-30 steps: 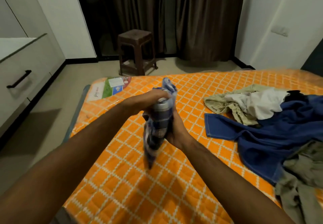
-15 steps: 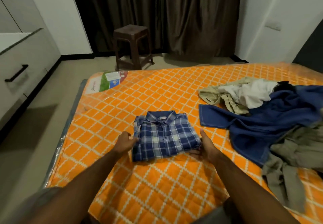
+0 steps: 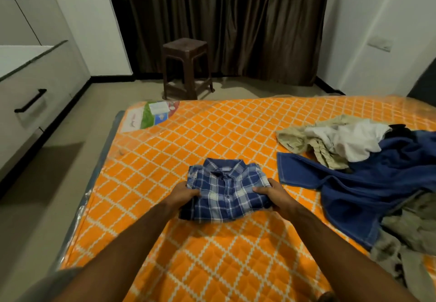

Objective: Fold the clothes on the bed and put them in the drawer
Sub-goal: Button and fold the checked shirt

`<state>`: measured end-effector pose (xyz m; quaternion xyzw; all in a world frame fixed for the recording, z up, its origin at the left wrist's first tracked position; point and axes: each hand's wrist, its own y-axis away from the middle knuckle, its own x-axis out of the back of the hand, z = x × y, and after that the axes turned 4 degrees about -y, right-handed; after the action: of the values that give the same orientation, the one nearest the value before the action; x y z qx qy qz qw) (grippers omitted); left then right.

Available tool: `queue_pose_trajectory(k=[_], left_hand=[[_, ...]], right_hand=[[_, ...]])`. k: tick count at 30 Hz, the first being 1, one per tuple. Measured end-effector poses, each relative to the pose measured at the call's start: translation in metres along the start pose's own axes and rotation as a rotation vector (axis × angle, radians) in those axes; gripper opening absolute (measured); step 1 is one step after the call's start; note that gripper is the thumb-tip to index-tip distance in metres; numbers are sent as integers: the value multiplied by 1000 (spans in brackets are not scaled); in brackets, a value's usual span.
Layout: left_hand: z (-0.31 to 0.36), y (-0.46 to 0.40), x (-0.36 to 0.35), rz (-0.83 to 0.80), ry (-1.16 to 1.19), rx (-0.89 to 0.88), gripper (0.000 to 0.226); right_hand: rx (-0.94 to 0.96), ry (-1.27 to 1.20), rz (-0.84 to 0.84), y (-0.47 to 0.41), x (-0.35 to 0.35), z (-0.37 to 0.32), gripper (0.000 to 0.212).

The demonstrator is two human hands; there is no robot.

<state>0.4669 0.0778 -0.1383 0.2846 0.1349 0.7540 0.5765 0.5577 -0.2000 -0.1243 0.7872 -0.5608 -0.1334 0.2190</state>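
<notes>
Dim indoor light, warm cast. Soft shadow on floor left of left hand [image 3: 182, 195], beside pale cabinet [image 3: 35, 94]. Glare on clear plastic over orange quilted mattress [image 3: 212, 132] beyond hands. Forearms blurred near bottom edge. Wide-angle bending at frame edges.

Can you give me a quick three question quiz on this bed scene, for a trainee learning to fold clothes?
1. True or false: both hands grip the folded plaid shirt.
2. Which garment lies closest to the right hand? A) the blue denim garment B) the white garment C) the khaki garment
3. Fill in: the drawer handle is on the cabinet to the person's ____.

Key
1. True: the left hand holds the shirt's left edge, the right hand its right edge.
2. A
3. left
</notes>
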Motion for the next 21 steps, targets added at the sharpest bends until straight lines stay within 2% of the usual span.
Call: queue_pose_trajectory(k=[2, 5, 8, 11, 15, 17, 19, 21], left_hand=[[23, -11, 21, -5, 20, -13, 33], [69, -32, 71, 64, 121, -56, 13], [114, -58, 132, 117, 180, -86, 11], [155, -81, 189, 180, 209, -138, 7], [213, -123, 278, 271, 229, -245, 26], [229, -148, 315, 308, 239, -279, 32], [232, -169, 336, 373, 217, -316, 35], [215, -205, 355, 431, 166, -285, 40]], right_hand=[[30, -27, -28, -9, -11, -31, 29], [83, -5, -55, -36, -40, -93, 25], [127, -34, -97, -71, -86, -160, 28], [186, -61, -165, -98, -134, -223, 16], [237, -185, -225, -148, -195, -295, 8], [246, -252, -228, -179, -219, -312, 16], [250, -276, -226, -210, -236, -314, 31], [214, -249, -211, -249, -256, -298, 27]])
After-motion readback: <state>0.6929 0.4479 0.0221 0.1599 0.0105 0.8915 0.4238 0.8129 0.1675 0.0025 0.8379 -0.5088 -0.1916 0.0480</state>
